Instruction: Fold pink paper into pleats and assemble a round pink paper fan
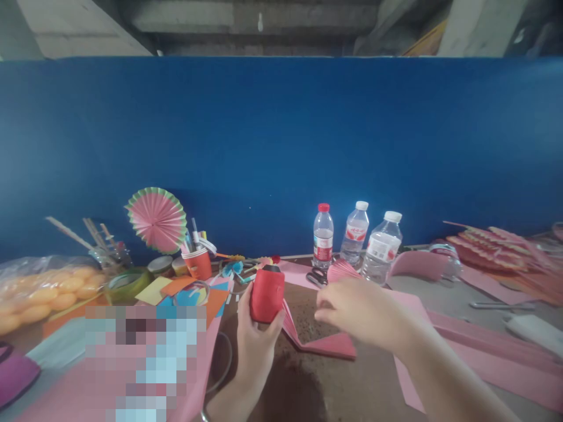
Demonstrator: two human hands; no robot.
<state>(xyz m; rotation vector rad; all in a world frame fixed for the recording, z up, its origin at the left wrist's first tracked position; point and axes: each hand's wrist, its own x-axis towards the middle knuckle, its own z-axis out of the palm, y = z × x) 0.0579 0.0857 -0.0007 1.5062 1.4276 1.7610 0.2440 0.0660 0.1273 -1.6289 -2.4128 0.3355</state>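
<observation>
My left hand is wrapped around a small red rounded object with a dark top, held upright above the table; its kind I cannot make out. To the right, my right hand hovers with fingers curled in, and whatever they may hold is hidden. Between the hands, an accordion-folded strip of pink paper lies bent on the brown table. Behind my right hand a pleated pink paper piece pokes out, beside black-handled scissors.
Several plastic bottles, including a red-capped one, stand at the back against a blue partition. Left are a pleated paper fan, an orange pen cup, green tape and bagged orange balls. Pink sheets lie right.
</observation>
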